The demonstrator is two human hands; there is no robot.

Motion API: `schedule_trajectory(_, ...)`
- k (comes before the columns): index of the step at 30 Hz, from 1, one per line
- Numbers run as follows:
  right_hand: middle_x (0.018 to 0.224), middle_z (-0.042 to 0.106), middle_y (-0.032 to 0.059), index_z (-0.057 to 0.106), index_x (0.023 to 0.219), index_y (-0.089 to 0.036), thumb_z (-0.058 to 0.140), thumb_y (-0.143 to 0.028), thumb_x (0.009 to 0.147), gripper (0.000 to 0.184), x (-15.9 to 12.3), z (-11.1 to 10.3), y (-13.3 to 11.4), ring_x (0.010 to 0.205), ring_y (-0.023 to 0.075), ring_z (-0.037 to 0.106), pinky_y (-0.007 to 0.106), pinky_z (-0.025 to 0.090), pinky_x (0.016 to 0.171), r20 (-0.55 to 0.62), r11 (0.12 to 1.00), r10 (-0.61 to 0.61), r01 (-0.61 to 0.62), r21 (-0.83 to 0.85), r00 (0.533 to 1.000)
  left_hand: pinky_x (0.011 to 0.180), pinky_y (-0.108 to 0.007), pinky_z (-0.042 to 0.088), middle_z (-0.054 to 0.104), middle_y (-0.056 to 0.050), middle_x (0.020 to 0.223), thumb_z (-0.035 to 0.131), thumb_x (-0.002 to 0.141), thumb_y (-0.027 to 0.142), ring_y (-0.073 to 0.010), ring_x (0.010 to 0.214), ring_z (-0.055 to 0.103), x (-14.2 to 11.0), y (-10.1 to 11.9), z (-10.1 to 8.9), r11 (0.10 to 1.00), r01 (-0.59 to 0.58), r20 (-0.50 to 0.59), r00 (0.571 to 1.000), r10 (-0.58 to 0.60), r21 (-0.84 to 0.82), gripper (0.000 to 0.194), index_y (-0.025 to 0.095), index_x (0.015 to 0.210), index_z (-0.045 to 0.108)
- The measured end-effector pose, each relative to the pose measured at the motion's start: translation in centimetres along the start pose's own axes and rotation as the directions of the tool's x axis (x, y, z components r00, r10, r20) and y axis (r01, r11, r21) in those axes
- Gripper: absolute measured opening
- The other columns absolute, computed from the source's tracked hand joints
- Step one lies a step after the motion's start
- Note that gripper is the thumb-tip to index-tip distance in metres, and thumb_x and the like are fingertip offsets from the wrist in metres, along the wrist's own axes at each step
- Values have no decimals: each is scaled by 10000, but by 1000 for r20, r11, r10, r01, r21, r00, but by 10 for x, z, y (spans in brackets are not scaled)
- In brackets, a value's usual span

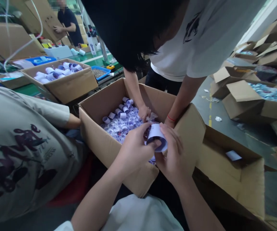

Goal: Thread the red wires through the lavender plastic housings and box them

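Note:
A white plastic cylinder (pixel 156 132), hollow at the end facing me, is held between my two hands above the near edge of a large cardboard box (pixel 102 146). My left hand (pixel 138 144) is closed on its left side, with the thumb at the open end. Wrapped round its right side are the fingers of my right hand (pixel 170 147). Inside the box lie many small white cylinders (pixel 123 115) mixed with clear plastic pieces (pixel 115 126). What sits inside the held cylinder is too dark to make out.
A co-worker in a white shirt (pixel 172 61) leans over the box, one hand (pixel 144 112) inside it. Another person's sleeve (pixel 56 106) is close on my left. A second box of white cylinders (pixel 73 85) stands behind, and an opened carton (pixel 249 186) is at my right.

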State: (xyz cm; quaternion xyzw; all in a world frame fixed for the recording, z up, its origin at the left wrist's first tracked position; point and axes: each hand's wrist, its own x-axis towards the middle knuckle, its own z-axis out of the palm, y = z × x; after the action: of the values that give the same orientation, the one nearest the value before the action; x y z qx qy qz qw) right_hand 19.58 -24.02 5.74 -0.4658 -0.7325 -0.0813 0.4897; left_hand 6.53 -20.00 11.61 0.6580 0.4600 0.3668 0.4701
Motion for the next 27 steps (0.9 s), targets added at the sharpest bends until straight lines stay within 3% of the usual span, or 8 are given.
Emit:
schedule_trajectory(3, 1301, 555, 194, 344, 1425, -152, 474, -179, 929, 514, 0, -3, 3, 1270, 307, 494, 543, 480, 1010, 0, 1000, -19, 19, -18, 1000, 596, -261, 292, 604, 13, 674, 653, 672, 88, -153, 619, 475, 2, 1, 0, 993, -61, 30, 998, 58, 97, 169, 198, 801, 656)
schedule_trajectory(6, 1294, 561, 192, 346, 1423, -166, 464, -223, 943, 497, -1, -3, 6, 1251, 324, 507, 569, 487, 983, -15, 999, -39, 39, -38, 999, 585, -263, 244, 565, 19, 632, 664, 652, 81, -145, 582, 422, 3, 1, 2, 994, -82, 43, 996, 79, 67, 144, 202, 717, 622)
schedule_trajectory(12, 1322, 543, 190, 346, 1418, -185, 480, -270, 938, 506, -6, 0, 7, 1257, 327, 501, 585, 481, 986, -30, 999, 28, -29, -38, 999, 625, -266, 272, 610, 1, 699, 617, 664, 64, -181, 655, 480, 1, -4, 17, 996, -92, -42, 995, 92, 1, 194, 217, 779, 645)
schedule_trajectory(15, 1323, 531, 196, 333, 1429, -167, 471, -248, 934, 520, -12, 3, 5, 1262, 318, 489, 566, 500, 972, -31, 996, 80, -81, -23, 996, 638, -263, 318, 645, -2, 748, 629, 671, 90, -191, 690, 519, 1, -12, 22, 998, -62, -72, 996, 60, -23, 253, 224, 881, 671)
schedule_trajectory(20, 1339, 521, 181, 307, 1444, -176, 467, -227, 922, 549, -23, 7, 3, 1274, 318, 479, 568, 513, 964, -26, 991, 135, -135, -13, 991, 662, -260, 379, 689, -2, 792, 624, 682, 111, -198, 738, 582, 3, -25, 25, 997, -18, -15, 1000, 17, -75, 246, 226, 890, 690)
schedule_trajectory(24, 1342, 531, 168, 271, 1461, -192, 445, -158, 894, 594, -34, 9, 3, 1270, 314, 492, 556, 532, 953, -38, 980, 194, -196, -40, 980, 704, -276, 441, 712, -13, 818, 658, 637, 114, -219, 777, 622, 8, -32, 32, 974, 103, 63, 994, -92, -201, 314, 207, 934, 702)
schedule_trajectory(27, 1334, 548, 171, 278, 1460, -175, 413, -108, 875, 604, -42, 10, 4, 1269, 309, 501, 536, 543, 952, -61, 968, 226, -231, -96, 972, 766, -300, 471, 720, -35, 866, 700, 603, 131, -239, 840, 642, 14, -39, 40, 963, 180, 113, 981, -160, -200, 353, 186, 951, 701)
